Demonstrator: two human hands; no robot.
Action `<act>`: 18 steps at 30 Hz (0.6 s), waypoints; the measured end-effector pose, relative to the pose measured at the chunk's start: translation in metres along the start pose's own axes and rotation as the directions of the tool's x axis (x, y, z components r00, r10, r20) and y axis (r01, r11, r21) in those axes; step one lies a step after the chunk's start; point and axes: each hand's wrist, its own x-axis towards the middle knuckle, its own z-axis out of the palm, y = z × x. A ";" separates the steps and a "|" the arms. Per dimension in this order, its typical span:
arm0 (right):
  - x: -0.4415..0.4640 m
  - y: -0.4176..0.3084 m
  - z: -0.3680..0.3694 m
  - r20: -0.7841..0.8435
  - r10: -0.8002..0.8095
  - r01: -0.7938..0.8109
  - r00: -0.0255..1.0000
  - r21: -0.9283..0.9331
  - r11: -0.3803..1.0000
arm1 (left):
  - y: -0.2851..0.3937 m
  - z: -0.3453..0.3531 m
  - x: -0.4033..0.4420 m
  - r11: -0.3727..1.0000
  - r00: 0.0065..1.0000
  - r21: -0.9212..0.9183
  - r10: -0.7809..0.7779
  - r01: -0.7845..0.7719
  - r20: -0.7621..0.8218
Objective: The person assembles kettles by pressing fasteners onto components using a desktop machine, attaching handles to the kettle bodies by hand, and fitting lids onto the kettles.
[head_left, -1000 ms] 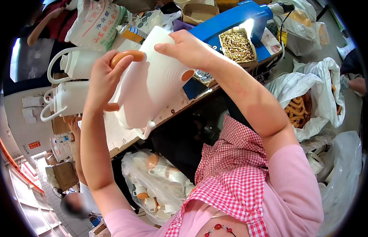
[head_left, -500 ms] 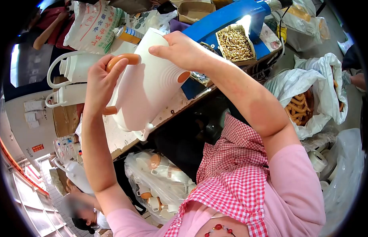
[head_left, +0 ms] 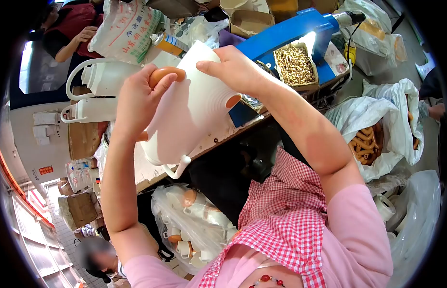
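Note:
In front of me a white plastic jug body (head_left: pixel 190 110) lies tilted above the bench, with ridged rings near its lower right and an orange-brown round part in them. My left hand (head_left: pixel 143 98) is closed around an orange-brown curved handle (head_left: pixel 167 75) at the jug's left side; the palm hides much of it. My right hand (head_left: pixel 235 69) grips the jug's upper end, thumb on the near side and fingers hidden behind. A small white loop (head_left: pixel 179 168) sticks out at the lower end. Two more white jugs (head_left: pixel 113 79) with loop handles lie left of my left hand.
A blue machine arm (head_left: pixel 286 33) with a lamp crosses the bench beside a box of brass-coloured screws (head_left: pixel 295 65). A spray can (head_left: pixel 169 45) and a printed sack (head_left: pixel 127 33) are behind. Bags of brown handles (head_left: pixel 365 144) and white parts (head_left: pixel 197 225) stand below. Other people are at left.
The view has shifted, so the bench and jug appear farther right. Both hands keep their hold, and the jug looks slightly turned. A white jug near the person at lower left is out of sight.

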 end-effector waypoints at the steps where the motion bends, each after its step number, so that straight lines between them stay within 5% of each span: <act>1: 0.000 -0.001 0.000 0.003 0.002 -0.002 1.000 -0.006 1.000 | -0.001 0.000 0.000 1.000 1.000 0.003 0.003 -0.003 -0.011; 4: -0.003 -0.007 -0.003 0.092 0.130 -0.142 0.987 0.135 0.981 | -0.003 0.001 0.000 1.000 1.000 -0.005 0.027 -0.027 -0.015; 12: -0.008 -0.013 -0.003 0.111 0.133 -0.150 0.985 0.166 0.975 | 0.006 -0.003 -0.002 0.998 0.999 0.047 -0.035 0.035 -0.007; 14: -0.004 -0.005 -0.002 0.107 0.043 -0.061 0.993 0.167 0.984 | -0.001 0.000 -0.002 0.998 1.000 -0.061 0.016 -0.017 -0.009; 18: -0.004 0.004 0.001 0.059 -0.028 0.018 0.998 0.169 0.985 | -0.014 0.005 -0.001 0.994 0.997 0.083 0.075 -0.072 -0.022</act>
